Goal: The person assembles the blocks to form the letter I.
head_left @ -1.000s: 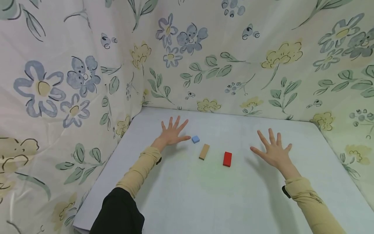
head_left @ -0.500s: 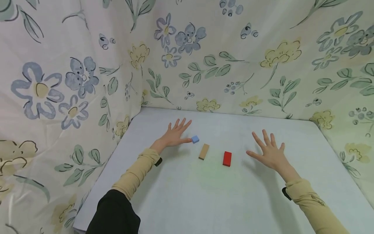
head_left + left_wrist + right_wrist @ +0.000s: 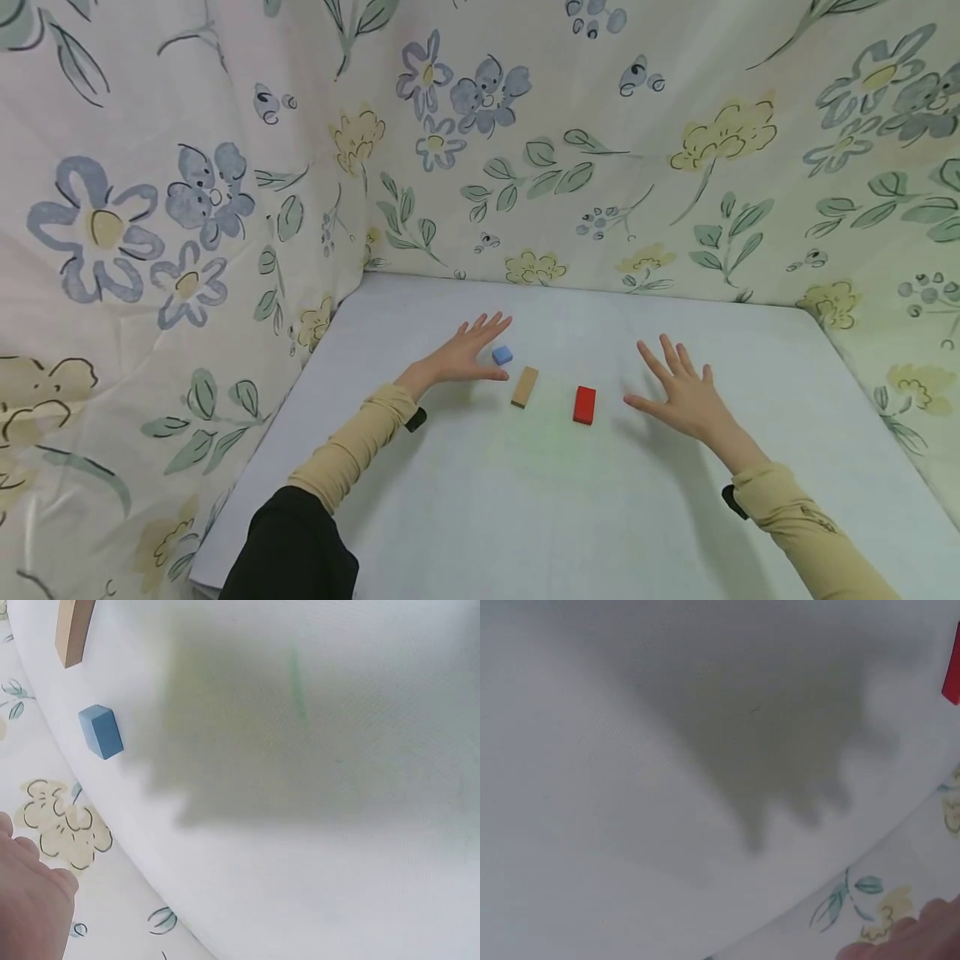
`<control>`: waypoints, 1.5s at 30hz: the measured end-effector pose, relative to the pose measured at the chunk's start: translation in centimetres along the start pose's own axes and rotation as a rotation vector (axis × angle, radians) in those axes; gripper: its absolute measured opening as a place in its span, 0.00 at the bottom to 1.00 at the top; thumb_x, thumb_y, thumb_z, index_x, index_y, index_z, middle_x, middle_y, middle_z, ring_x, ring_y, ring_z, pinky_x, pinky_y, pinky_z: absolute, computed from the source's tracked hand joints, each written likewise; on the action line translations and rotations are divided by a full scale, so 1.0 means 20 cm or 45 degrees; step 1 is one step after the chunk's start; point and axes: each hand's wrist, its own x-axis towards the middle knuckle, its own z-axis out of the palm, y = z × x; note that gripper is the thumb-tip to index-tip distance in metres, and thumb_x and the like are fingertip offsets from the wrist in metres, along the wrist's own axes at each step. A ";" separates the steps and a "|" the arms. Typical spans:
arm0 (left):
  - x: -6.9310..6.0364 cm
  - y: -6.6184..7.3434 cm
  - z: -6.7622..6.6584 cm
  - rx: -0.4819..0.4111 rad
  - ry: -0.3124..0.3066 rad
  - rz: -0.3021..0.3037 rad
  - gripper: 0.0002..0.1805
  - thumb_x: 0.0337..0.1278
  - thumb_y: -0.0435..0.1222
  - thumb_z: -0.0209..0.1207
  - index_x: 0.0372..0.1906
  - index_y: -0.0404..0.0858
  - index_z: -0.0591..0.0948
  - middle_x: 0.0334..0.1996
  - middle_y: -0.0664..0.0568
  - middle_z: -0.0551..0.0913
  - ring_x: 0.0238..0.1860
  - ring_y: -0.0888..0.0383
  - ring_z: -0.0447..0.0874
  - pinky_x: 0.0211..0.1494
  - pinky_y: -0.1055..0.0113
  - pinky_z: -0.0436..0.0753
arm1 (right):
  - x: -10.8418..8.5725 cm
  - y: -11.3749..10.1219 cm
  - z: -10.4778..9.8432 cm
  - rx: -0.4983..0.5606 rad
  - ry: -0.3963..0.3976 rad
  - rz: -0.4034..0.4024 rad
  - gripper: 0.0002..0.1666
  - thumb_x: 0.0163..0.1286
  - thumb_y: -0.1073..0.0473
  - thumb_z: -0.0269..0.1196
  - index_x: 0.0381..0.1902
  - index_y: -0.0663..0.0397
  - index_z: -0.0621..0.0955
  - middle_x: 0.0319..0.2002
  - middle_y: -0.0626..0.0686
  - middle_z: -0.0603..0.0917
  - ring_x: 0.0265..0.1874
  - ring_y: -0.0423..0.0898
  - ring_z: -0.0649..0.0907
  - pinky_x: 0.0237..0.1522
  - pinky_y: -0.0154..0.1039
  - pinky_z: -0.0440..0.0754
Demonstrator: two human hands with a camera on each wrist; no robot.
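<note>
Three small blocks lie apart on the white table (image 3: 570, 500). The blue block (image 3: 502, 355) is nearest my left hand (image 3: 459, 354), whose spread fingers and thumb reach around it from the left without gripping it. Just right of that thumb lies a narrow wooden block (image 3: 524, 387). A red block (image 3: 584, 405) is between the wooden one and my right hand (image 3: 688, 400), which hovers over the table with fingers spread and nothing in it. In the left wrist view the blue block (image 3: 101, 732) stands clear of the fingers; the right wrist view catches only a corner of the red block (image 3: 952, 675).
A floral curtain (image 3: 555, 158) hangs along the table's back and left side. Black bands (image 3: 416, 419) sit on both wrists, and a black sleeve (image 3: 292, 546) covers the left upper arm.
My left hand has moved right and slightly nearer me, its thumb now below the blue block. My right hand has shifted left toward the red block. The blocks stay put.
</note>
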 end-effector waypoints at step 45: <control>0.04 0.08 0.20 -0.353 -0.239 0.019 0.55 0.47 0.53 0.68 0.76 0.46 0.49 0.75 0.53 0.51 0.75 0.53 0.52 0.74 0.55 0.61 | -0.02 -0.27 0.11 0.528 -0.172 -0.053 0.60 0.58 0.32 0.62 0.76 0.36 0.39 0.77 0.55 0.43 0.73 0.61 0.54 0.65 0.66 0.62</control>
